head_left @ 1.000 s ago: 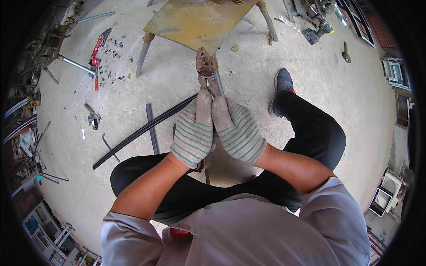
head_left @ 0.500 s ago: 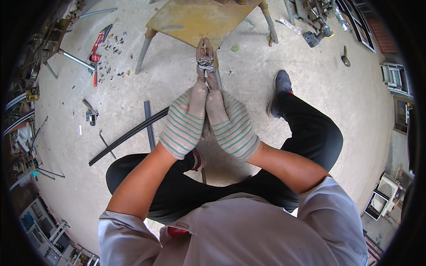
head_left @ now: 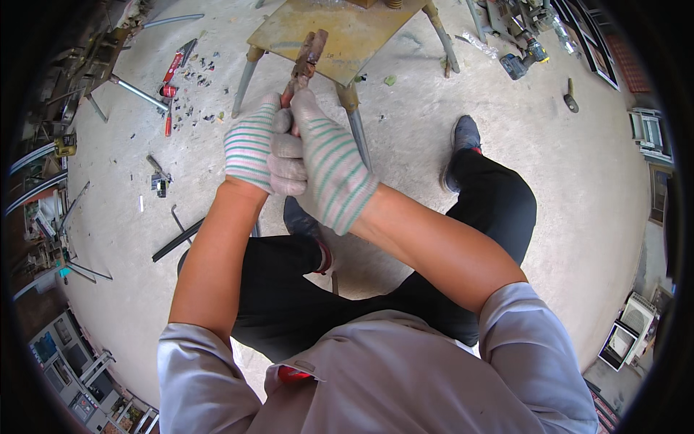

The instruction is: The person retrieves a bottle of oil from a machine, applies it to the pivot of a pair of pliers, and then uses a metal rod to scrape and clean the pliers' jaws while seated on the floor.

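Note:
Both of my hands wear pale knitted gloves with green stripes. They are closed together round the lower part of a rusty, reddish-brown pair of pliers (head_left: pixel 309 56), whose head points away from me over the near corner of the table. My left hand (head_left: pixel 251 145) is at the left, with its fingers partly hidden. My right hand (head_left: pixel 329 155) presses against it from the right, fingers curled in between and thumb lying along the handles. Most of the handles are out of sight inside the gloves.
Ahead stands a low yellowish metal table (head_left: pixel 361 40) on pipe legs. Red-handled tools (head_left: pixel 172 72) and dark scraps lie on the floor at the left. Dark strips (head_left: pixel 177 242) lie by my left knee. A cordless drill (head_left: pixel 524 59) and a hammer (head_left: pixel 570 95) lie at the right.
The pliers and both hands have moved up and to the left. The spread handles have come together, and the pliers now lean to the right. My right hand has crossed over toward the left.

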The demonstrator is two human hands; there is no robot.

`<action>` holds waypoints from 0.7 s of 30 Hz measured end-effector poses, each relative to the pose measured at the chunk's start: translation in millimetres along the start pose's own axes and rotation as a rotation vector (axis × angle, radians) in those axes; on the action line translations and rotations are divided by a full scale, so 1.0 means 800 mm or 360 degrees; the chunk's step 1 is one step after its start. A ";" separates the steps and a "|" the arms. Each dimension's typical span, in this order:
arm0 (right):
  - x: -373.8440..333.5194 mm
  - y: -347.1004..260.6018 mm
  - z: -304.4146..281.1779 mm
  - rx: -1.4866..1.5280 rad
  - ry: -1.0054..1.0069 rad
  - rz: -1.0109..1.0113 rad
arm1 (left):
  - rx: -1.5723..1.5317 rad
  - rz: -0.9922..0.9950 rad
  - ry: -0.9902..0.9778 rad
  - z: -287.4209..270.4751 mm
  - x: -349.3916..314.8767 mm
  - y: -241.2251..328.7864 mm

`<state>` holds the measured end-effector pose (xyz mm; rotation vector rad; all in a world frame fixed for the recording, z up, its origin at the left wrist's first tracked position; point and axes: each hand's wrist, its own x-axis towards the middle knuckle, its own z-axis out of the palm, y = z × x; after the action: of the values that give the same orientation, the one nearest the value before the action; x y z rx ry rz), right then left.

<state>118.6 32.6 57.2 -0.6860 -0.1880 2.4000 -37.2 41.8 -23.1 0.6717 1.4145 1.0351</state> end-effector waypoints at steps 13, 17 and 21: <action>0.070 0.066 0.084 0.0047 0.0337 0.0106 | 0.2418 0.0577 0.0708 -0.097 0.021 0.078; 0.071 0.072 0.063 0.0005 0.0441 0.0070 | 0.2508 0.0920 0.0450 -0.079 0.005 0.054; 0.068 0.065 0.051 -0.0192 0.0412 -0.0004 | 0.2138 0.0887 0.0527 -0.090 0.040 0.028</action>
<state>33.6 25.8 53.8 -1.0422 -0.2260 2.2842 -115.7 65.4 -24.8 2.0067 2.2312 0.4519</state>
